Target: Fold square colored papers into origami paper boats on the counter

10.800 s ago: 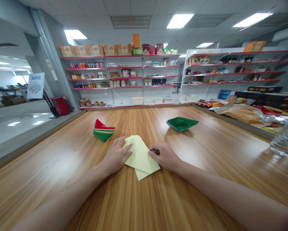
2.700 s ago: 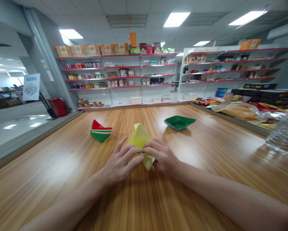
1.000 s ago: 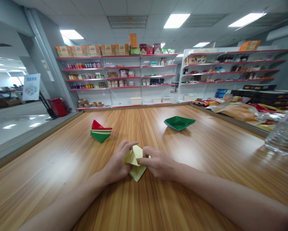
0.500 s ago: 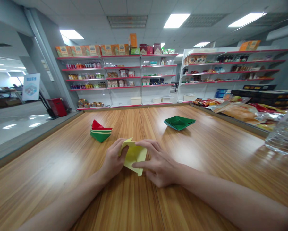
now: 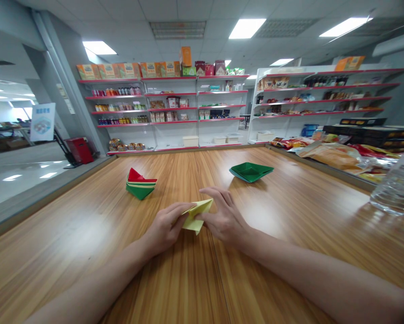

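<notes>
Over the table in front of me, my left hand (image 5: pixel 167 226) is closed on a folded sheet of yellow paper (image 5: pixel 192 223), thumb below and fingers along its upper edge. My right hand (image 5: pixel 227 218) is at the paper's right side. Its thumb presses on the paper and its index finger is raised above the pointed upper corner, which sits between thumb and fingers. A stack of folded paper pieces (image 5: pixel 141 191) in red, cream and green stands to the left. Farther off on the right lies a green folded paper tray (image 5: pixel 251 172), with a bluish layer under it.
A wooden table (image 5: pixel 175 288) spreads beneath my arms. At its right edge are a clear plastic bottle (image 5: pixel 396 191), snack packets (image 5: pixel 335 155) and black boxes (image 5: pixel 374 133). Stocked shelves (image 5: pixel 170 94) line the far side.
The yellow paper has tilted and now shows a narrower, more pointed shape. My left hand has moved slightly right. My right index finger has lifted off the paper.
</notes>
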### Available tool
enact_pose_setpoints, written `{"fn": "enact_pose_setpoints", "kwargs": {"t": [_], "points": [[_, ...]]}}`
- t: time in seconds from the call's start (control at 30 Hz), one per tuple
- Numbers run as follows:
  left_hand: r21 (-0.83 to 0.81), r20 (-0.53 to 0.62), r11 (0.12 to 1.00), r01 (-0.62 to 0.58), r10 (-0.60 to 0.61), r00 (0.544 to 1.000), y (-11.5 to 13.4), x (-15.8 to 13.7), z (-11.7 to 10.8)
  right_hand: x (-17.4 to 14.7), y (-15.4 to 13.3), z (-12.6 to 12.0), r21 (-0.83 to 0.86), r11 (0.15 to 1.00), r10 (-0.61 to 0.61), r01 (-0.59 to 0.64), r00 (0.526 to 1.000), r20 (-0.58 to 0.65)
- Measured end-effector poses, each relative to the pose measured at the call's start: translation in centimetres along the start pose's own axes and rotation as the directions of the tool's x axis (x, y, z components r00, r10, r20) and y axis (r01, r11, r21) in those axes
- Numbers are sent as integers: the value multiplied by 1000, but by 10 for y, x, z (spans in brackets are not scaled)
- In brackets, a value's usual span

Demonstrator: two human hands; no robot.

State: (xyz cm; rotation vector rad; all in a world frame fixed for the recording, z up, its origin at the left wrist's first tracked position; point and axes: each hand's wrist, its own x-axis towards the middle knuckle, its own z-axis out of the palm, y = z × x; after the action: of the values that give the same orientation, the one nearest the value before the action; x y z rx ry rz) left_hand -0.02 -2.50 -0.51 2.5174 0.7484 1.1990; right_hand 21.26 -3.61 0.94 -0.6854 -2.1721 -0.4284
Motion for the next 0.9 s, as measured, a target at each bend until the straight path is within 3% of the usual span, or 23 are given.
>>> {"fn": "enact_pose_setpoints", "kwargs": {"t": [0.1,0.23,0.4,0.57,0.7,0.9], "points": [[-40,-14,997,66,-66,998,1,-3,-1,-3,4,2,37,995,96,-95,995,-23],[39,27,999,-11,10,1000,0,-5,-2,-6,7,4,81,987,144,-142,989,-20],[161,-5,984,-78,79,997,-6,-4,0,-4,4,1,201,975,86,-91,996,29],[172,65,983,-63,53,997,-8,-2,-3,-5,3,4,356,932,31,-72,992,120],[124,116,991,-50,36,993,-13,-3,-3,-9,6,13,306,939,110,-156,980,163],[133,194,990,-49,23,981,-22,-6,-3,-10,13,17,269,963,-64,-11,961,268]]}}
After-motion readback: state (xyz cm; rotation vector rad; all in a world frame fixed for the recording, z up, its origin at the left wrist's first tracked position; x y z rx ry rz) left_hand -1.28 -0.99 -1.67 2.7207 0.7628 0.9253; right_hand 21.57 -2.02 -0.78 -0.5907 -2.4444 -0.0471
